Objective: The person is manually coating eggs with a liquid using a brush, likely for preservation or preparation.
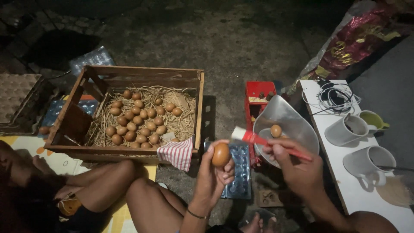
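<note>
**Egg and Brush Held Over the Ground**

Bare knees (142, 190) rose nearest the camera at the bottom, bent above a yellow mat (26, 144). Far left, a grey egg tray (15, 90) sat at the edge of view. Beside it stood a wooden crate (129, 73) lined with straw (181, 121), with many brown eggs (136, 121) heaped toward its middle. A red-and-white striped cloth (177, 153) hung over the crate's near rail.

Just right of the cloth, the left hand (213, 179) was lifted, its fingers curled closed around a single brown egg (221, 154), held upright at the fingertips. A thin band circled that wrist. Beneath the hand lay a clear plastic tray (240, 172) on the dark ground.

The right hand (293, 166) was shut around a red-handled brush (254, 138), whose pale bristles pointed left, close to the held egg but apart from it. Behind the brush a clear scale pan (293, 118) sat on a red scale (258, 92), with one more egg (276, 130) resting in the pan.

Further right ran a white board (353, 194). On it lay a coil of cable (334, 97), two grey mugs (345, 129), and a small green cup (373, 121) just beyond the nearer one. A shiny red-and-gold sack (353, 39) lay crumpled at top right.
</note>
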